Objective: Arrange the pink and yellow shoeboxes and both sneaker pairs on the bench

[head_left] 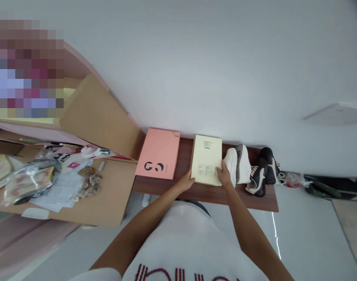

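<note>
The left hand (186, 182) and right hand (224, 174) grip opposite sides of the flat, rectangular pale yellow box (207, 156) at the brown table (184, 156); its contents are hidden. Left of this box lies a closed pink box (161, 152); right of it, smooth white shoes (243, 169), then black-and-white shoes (257, 182).

A smooth, pale grey wall (196, 66) rises behind the brown tabletop (184, 152), in soft, even light. To the left stands a light wood desk (116, 191), a pink-edged shelf (100, 115) above it. The pale floor (243, 226) shows thin bright streaks (274, 226) at right.
</note>
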`<move>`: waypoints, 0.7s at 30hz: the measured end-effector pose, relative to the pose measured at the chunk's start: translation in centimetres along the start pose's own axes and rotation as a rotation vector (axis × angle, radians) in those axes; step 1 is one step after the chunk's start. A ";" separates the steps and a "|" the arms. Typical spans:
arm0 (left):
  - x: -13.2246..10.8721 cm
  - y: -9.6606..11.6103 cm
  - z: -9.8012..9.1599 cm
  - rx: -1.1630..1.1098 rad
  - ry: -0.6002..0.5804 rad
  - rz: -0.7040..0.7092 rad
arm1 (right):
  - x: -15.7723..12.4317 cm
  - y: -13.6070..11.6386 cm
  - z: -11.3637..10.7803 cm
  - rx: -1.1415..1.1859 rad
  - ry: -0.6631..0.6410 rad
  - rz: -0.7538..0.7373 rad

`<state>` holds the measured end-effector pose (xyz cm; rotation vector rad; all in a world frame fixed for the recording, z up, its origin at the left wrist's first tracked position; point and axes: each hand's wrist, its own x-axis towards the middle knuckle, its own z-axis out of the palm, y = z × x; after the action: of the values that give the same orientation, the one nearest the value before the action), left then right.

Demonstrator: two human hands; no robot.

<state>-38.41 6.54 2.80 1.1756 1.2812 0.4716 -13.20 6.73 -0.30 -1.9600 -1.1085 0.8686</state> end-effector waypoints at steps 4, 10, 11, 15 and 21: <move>-3.0 -0.7 -8.7 0.115 0.377 0.163 | -3.2 -4.4 3.9 -0.033 0.242 -0.124; -2.4 -3.3 -22.2 0.018 0.639 -0.203 | -8.8 -11.2 18.2 0.271 -0.240 0.117; -2.0 -3.6 -23.3 -0.101 0.550 -0.282 | -9.0 -11.8 20.0 0.332 -0.289 0.175; -2.0 -3.9 -25.0 -0.440 0.292 -0.333 | -8.4 -12.0 22.7 0.545 -0.372 0.307; -9.4 -2.2 -24.3 -0.011 0.491 0.083 | -8.5 -10.6 22.1 0.585 -0.586 0.581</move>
<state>-63.77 7.77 8.92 1.1450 1.6459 0.8656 -39.06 8.69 -1.20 -1.5560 -0.4488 1.9185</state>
